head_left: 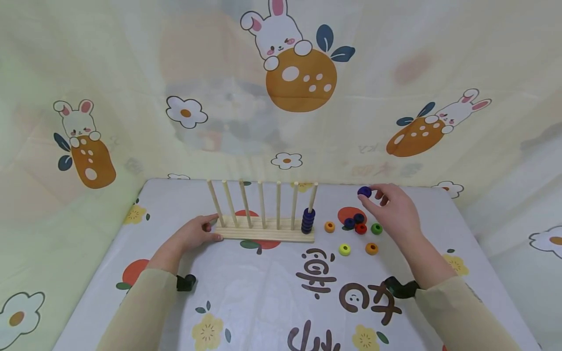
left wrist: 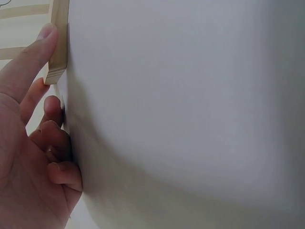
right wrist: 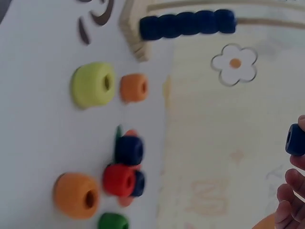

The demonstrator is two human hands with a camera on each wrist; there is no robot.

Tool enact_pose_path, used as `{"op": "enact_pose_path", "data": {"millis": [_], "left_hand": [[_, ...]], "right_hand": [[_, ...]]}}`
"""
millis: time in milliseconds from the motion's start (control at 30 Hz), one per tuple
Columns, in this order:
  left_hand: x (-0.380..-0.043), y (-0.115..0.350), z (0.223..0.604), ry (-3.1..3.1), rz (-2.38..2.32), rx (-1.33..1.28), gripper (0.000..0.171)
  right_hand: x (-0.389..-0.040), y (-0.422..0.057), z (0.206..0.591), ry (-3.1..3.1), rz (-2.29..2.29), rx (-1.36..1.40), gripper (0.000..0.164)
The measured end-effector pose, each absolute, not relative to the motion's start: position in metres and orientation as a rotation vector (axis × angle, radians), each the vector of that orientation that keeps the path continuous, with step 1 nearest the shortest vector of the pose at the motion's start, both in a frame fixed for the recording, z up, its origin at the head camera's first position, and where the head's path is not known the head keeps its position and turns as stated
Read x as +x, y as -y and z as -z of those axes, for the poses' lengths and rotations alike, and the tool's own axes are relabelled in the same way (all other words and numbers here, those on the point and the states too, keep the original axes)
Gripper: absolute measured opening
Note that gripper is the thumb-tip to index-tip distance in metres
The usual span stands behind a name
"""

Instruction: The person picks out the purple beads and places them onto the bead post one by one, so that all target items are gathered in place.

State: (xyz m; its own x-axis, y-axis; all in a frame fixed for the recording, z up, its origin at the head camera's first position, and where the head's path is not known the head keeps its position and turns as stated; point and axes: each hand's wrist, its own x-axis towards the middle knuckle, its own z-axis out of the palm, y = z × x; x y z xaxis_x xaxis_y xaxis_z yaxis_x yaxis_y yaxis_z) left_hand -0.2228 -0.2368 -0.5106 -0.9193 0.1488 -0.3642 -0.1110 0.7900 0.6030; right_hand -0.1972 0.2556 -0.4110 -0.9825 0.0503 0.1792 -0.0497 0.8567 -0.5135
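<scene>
A wooden peg rack (head_left: 263,235) with several upright pegs stands on the table. Its left end is pinched by my left hand (head_left: 196,231), the thumb on the front edge of the base. Dark blue beads (head_left: 308,221) are stacked on the rightmost peg; the other pegs are bare. Off to the right, my right hand (head_left: 395,212) holds a dark blue bead (head_left: 364,192) between thumb and index finger, raised above the table. The right wrist view shows this bead (right wrist: 296,140) at its right edge, its hole facing sideways.
Loose beads lie right of the rack: two dark blue ones (head_left: 349,223) touching a red one (head_left: 361,228), a green one (head_left: 376,228), a yellow-green one (head_left: 344,249), and two orange ones (head_left: 371,248). A patterned cloth (head_left: 246,287) covers the table; a printed curtain (head_left: 228,141) hangs behind.
</scene>
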Motion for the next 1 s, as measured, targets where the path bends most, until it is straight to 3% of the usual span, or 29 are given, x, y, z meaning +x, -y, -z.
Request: {"op": "enact_pose_path", "data": {"millis": [267, 1000], "left_hand": [[-0.224, 0.237, 0.512, -2.584, -0.894, 0.032, 0.083], [-0.223, 0.238, 0.511, -2.574, -0.924, 0.029, 0.084]], "right_hand": [[-0.194, -0.232, 0.391, 2.762, -0.822, 0.095, 0.045], [-0.188, -0.165, 0.347, 2.764, -0.902, 0.274, 0.044]]}}
